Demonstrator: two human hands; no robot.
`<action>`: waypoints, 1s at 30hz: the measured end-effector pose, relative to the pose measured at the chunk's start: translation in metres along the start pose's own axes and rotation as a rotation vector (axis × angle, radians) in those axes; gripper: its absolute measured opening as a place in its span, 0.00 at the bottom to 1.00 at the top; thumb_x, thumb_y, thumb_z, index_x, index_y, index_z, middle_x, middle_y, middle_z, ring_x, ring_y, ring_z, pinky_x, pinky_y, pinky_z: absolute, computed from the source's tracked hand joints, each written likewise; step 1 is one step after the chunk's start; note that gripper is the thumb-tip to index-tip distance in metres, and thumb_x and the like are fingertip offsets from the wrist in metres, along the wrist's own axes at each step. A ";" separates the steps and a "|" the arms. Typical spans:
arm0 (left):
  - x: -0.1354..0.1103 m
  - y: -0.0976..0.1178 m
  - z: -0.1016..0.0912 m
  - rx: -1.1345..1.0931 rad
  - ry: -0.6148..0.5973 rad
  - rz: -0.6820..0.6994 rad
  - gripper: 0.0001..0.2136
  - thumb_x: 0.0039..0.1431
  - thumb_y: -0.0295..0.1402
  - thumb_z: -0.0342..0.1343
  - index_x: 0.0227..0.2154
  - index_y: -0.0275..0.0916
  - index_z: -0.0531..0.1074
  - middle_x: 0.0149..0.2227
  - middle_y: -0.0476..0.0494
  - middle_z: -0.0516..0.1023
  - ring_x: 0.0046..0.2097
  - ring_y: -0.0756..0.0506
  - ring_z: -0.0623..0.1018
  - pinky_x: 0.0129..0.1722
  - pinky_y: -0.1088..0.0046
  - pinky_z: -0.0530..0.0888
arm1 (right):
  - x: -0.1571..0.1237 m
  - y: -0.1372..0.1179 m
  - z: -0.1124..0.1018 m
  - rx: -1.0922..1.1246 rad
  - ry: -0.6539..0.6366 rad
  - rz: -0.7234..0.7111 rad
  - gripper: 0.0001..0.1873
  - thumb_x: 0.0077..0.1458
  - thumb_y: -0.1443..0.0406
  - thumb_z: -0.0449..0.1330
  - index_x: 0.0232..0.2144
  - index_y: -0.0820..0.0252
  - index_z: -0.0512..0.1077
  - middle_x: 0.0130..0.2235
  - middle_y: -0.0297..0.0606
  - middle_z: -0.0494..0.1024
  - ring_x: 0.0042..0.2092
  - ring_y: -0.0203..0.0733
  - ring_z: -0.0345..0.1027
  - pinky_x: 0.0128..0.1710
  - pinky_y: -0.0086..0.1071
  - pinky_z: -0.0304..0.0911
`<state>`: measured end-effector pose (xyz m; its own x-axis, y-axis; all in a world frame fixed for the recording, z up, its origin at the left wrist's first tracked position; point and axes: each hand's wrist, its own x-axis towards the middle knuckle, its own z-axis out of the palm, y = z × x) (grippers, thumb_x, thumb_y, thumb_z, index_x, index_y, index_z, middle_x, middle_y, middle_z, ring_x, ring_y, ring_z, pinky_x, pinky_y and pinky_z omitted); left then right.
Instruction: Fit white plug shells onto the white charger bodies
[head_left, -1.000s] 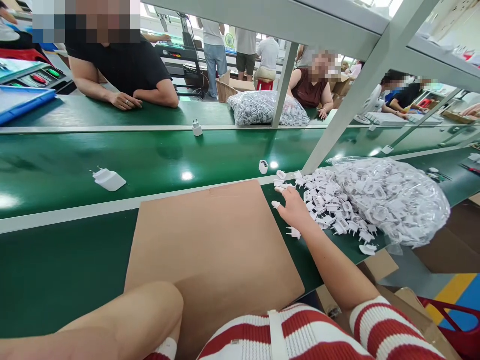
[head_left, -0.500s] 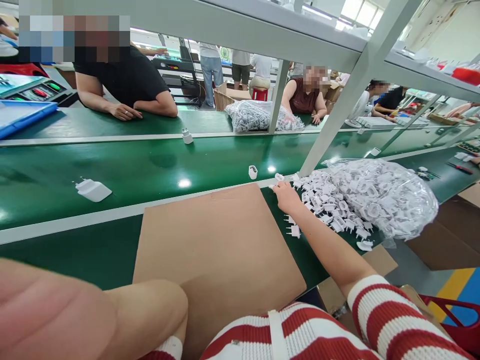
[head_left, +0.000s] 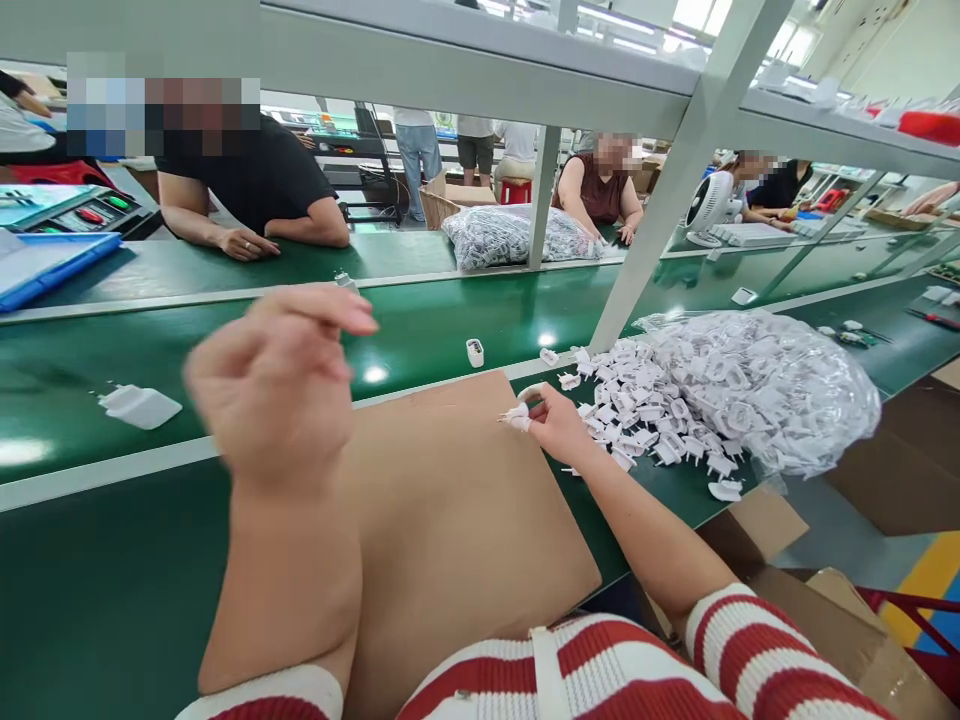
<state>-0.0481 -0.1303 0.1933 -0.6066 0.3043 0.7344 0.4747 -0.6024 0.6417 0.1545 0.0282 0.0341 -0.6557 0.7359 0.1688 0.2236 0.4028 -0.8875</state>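
The right hand pinched a white plug part at its nine o'clock, the pile at three o'clock; the left hand, curled closed on nothing visible, hovered farther off

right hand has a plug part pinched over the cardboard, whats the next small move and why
Probably lower the left hand to the cardboard to meet the right hand: it pinches one white plug part there, while the left hand hangs raised with nothing showing in it.

Glossy green belt, matt brown cardboard sheet, white plastic plug parts, clear crinkled bag
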 end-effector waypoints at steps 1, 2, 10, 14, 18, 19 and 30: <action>0.001 -0.019 0.007 0.008 -0.037 -0.047 0.18 0.56 0.45 0.64 0.18 0.41 0.70 0.30 0.45 0.77 0.39 0.43 0.77 0.47 0.60 0.75 | -0.003 -0.001 0.005 0.077 -0.026 0.021 0.21 0.50 0.60 0.69 0.46 0.56 0.73 0.40 0.36 0.77 0.35 0.39 0.74 0.39 0.36 0.73; 0.000 -0.039 0.011 0.056 -0.072 -0.138 0.14 0.55 0.42 0.66 0.21 0.41 0.73 0.31 0.44 0.78 0.38 0.43 0.77 0.46 0.62 0.75 | -0.006 -0.001 0.009 0.145 -0.047 0.034 0.22 0.50 0.60 0.69 0.47 0.55 0.73 0.41 0.36 0.78 0.37 0.40 0.75 0.40 0.35 0.73; -0.050 -0.189 0.012 1.108 -0.385 -0.701 0.53 0.41 0.57 0.72 0.65 0.31 0.61 0.67 0.21 0.60 0.69 0.24 0.60 0.66 0.47 0.62 | -0.005 -0.014 0.000 0.772 -0.022 0.357 0.26 0.39 0.56 0.77 0.40 0.57 0.76 0.41 0.37 0.83 0.40 0.42 0.80 0.43 0.36 0.75; -0.057 -0.220 0.016 1.271 -0.497 -0.672 0.46 0.46 0.59 0.68 0.59 0.28 0.66 0.61 0.19 0.67 0.64 0.22 0.64 0.62 0.49 0.64 | -0.006 -0.023 -0.011 0.943 -0.128 0.493 0.23 0.42 0.54 0.76 0.37 0.57 0.77 0.41 0.38 0.84 0.43 0.44 0.81 0.43 0.34 0.76; -0.053 -0.232 0.019 1.258 -0.522 -0.564 0.18 0.63 0.45 0.56 0.46 0.33 0.73 0.53 0.25 0.73 0.57 0.28 0.69 0.55 0.54 0.66 | -0.009 -0.027 -0.012 0.975 -0.190 0.520 0.21 0.43 0.54 0.76 0.38 0.57 0.78 0.41 0.38 0.84 0.44 0.43 0.81 0.45 0.33 0.76; -0.052 -0.231 0.020 1.253 -0.525 -0.555 0.15 0.64 0.41 0.54 0.43 0.34 0.73 0.52 0.26 0.74 0.56 0.29 0.70 0.54 0.55 0.67 | -0.010 -0.027 -0.012 0.978 -0.193 0.528 0.22 0.42 0.54 0.77 0.37 0.57 0.78 0.41 0.38 0.84 0.44 0.43 0.81 0.45 0.33 0.75; -0.127 -0.103 -0.011 0.696 -0.896 -0.383 0.15 0.65 0.43 0.53 0.46 0.40 0.75 0.49 0.39 0.79 0.52 0.37 0.74 0.56 0.57 0.68 | -0.013 -0.028 -0.014 0.749 -0.031 0.240 0.27 0.43 0.55 0.76 0.46 0.52 0.77 0.40 0.31 0.81 0.33 0.32 0.72 0.36 0.30 0.71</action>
<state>-0.0263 -0.1152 0.0315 -0.2552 0.9490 0.1852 0.7711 0.0842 0.6311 0.1667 0.0153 0.0625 -0.6732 0.7365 -0.0661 -0.1769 -0.2472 -0.9527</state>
